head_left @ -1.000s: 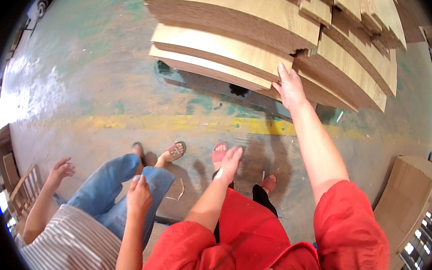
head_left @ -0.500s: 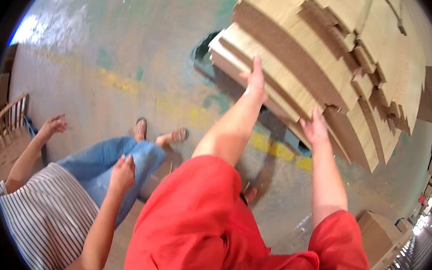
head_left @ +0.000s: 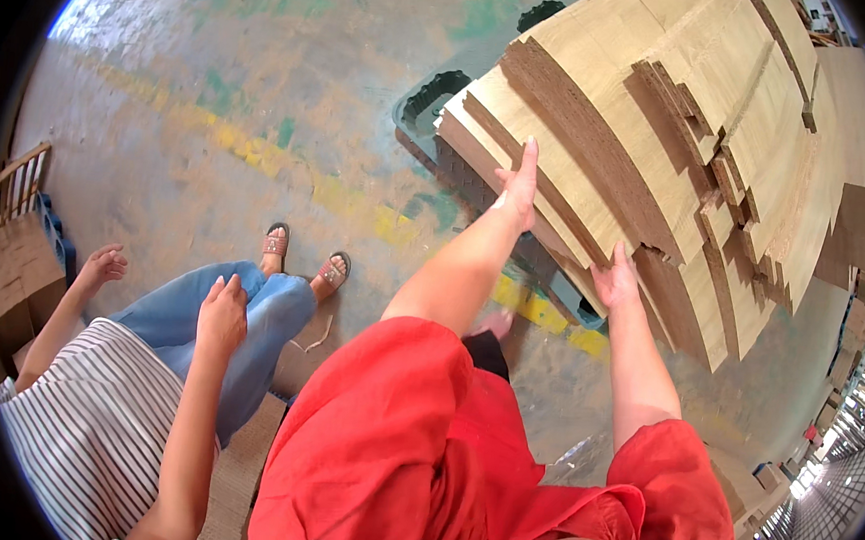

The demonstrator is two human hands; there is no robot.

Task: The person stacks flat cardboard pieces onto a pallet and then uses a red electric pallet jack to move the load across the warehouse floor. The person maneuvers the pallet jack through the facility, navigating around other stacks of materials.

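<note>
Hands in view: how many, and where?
4. The wearer's left hand and right hand are at the near edge of the wooden board stack; the co-worker's left hand is at far left, the co-worker's right hand over the blue jeans. No other hand shows.

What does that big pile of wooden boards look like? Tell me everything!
The pile of boards is pale tan with faint grain and rough brown edges that look like pressed wood. Flat boards lie stacked in uneven steps, with narrow strips on top. It sits at the picture's upper right on a dark pallet. The left hand and right hand touch boards on its near side.
</note>
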